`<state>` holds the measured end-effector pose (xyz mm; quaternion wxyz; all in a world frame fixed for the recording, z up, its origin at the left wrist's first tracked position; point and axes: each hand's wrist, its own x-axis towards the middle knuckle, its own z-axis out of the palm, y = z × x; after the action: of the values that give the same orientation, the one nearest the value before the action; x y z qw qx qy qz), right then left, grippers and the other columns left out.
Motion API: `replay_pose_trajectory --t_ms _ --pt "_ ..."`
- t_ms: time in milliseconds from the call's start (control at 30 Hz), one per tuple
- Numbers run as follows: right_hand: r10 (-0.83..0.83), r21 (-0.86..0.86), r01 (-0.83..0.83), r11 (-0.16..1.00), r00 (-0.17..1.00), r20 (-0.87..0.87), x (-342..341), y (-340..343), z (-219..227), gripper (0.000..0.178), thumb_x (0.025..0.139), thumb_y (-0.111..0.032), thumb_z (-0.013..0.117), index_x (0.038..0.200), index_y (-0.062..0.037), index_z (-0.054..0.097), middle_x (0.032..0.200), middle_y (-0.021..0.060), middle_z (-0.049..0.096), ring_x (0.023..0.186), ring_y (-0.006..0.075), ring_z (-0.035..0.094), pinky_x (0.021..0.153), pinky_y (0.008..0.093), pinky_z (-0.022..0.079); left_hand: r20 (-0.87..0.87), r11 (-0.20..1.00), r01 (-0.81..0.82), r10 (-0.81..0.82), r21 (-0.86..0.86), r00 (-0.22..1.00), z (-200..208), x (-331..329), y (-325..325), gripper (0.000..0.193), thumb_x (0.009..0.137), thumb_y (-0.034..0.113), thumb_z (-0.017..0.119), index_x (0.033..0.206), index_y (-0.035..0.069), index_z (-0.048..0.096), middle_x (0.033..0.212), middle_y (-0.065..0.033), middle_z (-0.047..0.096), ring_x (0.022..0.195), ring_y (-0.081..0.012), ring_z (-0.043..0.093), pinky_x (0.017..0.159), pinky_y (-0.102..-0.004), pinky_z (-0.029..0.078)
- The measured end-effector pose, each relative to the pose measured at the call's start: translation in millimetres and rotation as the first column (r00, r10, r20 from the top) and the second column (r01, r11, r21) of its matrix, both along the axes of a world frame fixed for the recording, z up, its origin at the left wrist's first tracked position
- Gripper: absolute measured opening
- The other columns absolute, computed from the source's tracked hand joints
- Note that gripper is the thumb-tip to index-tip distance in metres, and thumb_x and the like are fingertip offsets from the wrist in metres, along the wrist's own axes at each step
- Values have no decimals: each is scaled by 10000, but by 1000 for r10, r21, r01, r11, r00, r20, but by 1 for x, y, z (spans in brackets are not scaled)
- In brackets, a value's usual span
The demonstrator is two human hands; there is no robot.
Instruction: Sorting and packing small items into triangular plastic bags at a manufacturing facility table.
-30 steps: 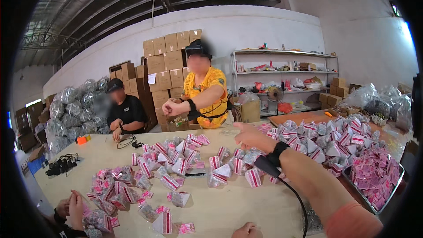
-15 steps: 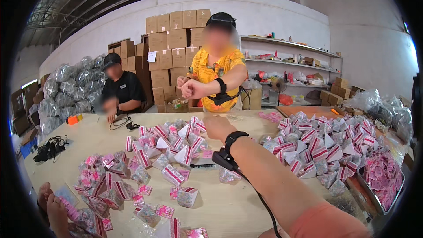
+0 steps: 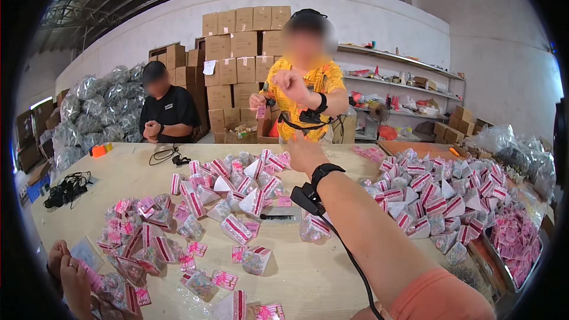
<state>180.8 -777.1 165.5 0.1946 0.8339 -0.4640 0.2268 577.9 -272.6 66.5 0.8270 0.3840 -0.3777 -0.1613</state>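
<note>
Pink-striped packets [image 3: 236, 229] across pale table [image 3: 320, 275]

The person's right hand [image 3: 305, 155] reaches over the far middle of the desk [image 3: 338, 275], a black strap [image 3: 327, 172] around its wrist and a black cable [image 3: 349, 259] running back along the forearm. Clear and pink-striped packets [image 3: 237, 229] lie loosely to its left; a bigger heap [image 3: 427, 192] lies on the right, near a metal tray [image 3: 518, 288] of pink cards [image 3: 514, 242]. What seems to be the left hand [image 3: 366, 314] is mostly cut off at the lower edge. Across stands a co-worker in a yellow shirt [image 3: 278, 86], holding a small pink card [image 3: 261, 112]; another, in a black shirt [image 3: 170, 111], is at the far left, before silvery bags [image 3: 95, 106].
</note>
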Motion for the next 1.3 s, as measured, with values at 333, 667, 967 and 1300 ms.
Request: replay_pose_trajectory --t_ms 333,667,967,1300 --pt "-11 115 9 993 1000 17 -34 22 22 414 725 -75 503 1132 -25 439 1293 228 290 944 342 557 757 410 464 378 965 7 -109 261 919 -59 -213 -107 203 819 206 492 866 15 540 655 -103 559 594 -220 547 552 -317 443" --pt "476 431 -458 778 876 72 -101 105 -39 450 729 -141 535 1145 4 448 1153 200 462 1065 336 462 897 388 379 518 776 206 -568 597 640 -78 -506 -151 237 843 253 463 798 35 542 621 -138 546 592 -320 540 570 -403 435" --pt "350 883 -174 437 937 12 -243 258 -147 479 803 -228 491 1230 -34 391 1093 143 532 1035 261 504 892 356 377 695 785 55 -577 618 429 -114 -499 -175 212 802 222 501 917 49 539 746 -131 597 696 -266 593 603 -342 466" --pt "356 852 -116 510 930 -86 -249 293 -164 631 634 -168 560 1182 59 347 1226 243 369 1192 363 308 997 380 270 700 882 157 -450 443 555 -119 -498 -185 125 773 199 549 807 86 592 735 -133 585 689 -326 561 590 -386 450"
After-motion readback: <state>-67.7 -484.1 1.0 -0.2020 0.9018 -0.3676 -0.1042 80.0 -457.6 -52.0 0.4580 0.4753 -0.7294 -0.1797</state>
